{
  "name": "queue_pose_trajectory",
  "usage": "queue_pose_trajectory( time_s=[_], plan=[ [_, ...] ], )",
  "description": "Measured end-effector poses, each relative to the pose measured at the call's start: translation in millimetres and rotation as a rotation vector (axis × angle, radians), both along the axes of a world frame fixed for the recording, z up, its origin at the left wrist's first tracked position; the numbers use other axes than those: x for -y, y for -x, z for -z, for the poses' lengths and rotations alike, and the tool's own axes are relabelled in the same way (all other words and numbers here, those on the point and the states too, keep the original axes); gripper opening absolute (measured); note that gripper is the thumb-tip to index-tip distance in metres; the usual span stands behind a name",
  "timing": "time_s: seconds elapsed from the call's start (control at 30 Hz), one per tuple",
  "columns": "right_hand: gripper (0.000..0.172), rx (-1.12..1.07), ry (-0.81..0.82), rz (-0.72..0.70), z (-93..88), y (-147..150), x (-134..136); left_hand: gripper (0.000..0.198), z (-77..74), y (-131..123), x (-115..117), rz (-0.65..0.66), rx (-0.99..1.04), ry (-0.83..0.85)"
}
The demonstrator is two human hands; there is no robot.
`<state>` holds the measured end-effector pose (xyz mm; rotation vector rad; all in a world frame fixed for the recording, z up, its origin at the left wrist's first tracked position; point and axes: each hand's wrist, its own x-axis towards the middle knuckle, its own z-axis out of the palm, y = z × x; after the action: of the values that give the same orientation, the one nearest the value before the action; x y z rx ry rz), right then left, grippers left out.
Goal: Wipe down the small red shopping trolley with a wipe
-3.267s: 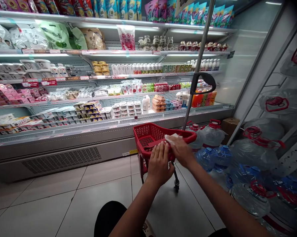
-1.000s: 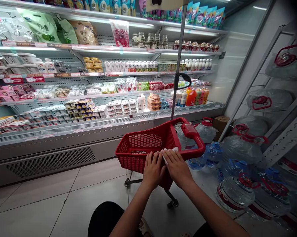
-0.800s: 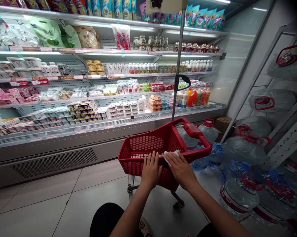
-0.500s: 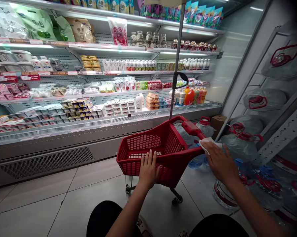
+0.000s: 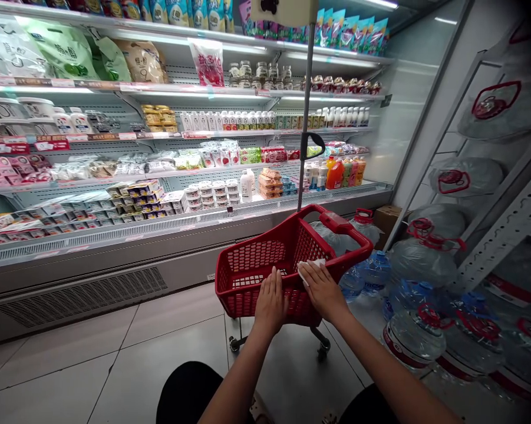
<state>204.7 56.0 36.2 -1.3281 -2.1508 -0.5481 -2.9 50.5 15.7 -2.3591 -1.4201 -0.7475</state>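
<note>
A small red plastic shopping cart (image 5: 287,304) stands before me on the floor. My left hand (image 5: 271,300) lies on the near side of its basket with straight fingers over the rim, holding nothing. To its right, my right hand (image 5: 322,288) presses a white wipe (image 5: 309,270) against the upper rim near the handle end. The wipe is mostly covered by the fingers. The cart's red handle (image 5: 358,235) curves at the right, untouched. A grey pole (image 5: 308,88) with a black hook-shaped grip (image 5: 313,146) rises behind the basket.
A lit refrigerated shelf unit (image 5: 181,227) full of dairy cups, bottles and bags runs along the back. Large water bottles (image 5: 413,335) with red handles crowd the right side, beside a white metal rack (image 5: 497,235). Grey floor tiles (image 5: 168,347) lie below.
My right hand has moved left with the wipe, from the handle's right end to the basket's side rim. The cart has turned slightly and shifted right; my left hand stays on the rim.
</note>
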Motion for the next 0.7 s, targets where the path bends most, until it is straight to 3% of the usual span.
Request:
queue_pose_trajectory(
  time_s=[0.17, 0.27, 0.37, 0.53, 0.6, 0.7],
  plan=[
    [0.062, 0.06, 0.0, -0.039, 18.5, 35, -7, 0.089, 10.8, -5, -2, 0.028, -0.008, 0.024],
    [0.066, 0.091, -0.001, -0.071, 25.0, 38, -3, 0.088, 12.8, 2, 2, -0.025, -0.045, 0.014],
    [0.07, 0.105, -0.013, -0.051, 21.7, 4, 4, 0.086, 11.2, 17, 9, -0.059, -0.082, 0.007],
    [0.067, 0.048, -0.026, 0.143, 4.6, -77, 7, 0.082, 6.5, 31, 12, -0.061, -0.101, 0.031],
    [0.065, 0.027, -0.033, 0.187, 0.5, -88, 4, 0.081, 5.9, 27, 11, -0.062, -0.093, 0.049],
    [0.061, -0.006, -0.049, 0.186, 3.1, -72, -6, 0.081, 6.9, 16, 10, -0.073, -0.077, 0.059]
  ],
)
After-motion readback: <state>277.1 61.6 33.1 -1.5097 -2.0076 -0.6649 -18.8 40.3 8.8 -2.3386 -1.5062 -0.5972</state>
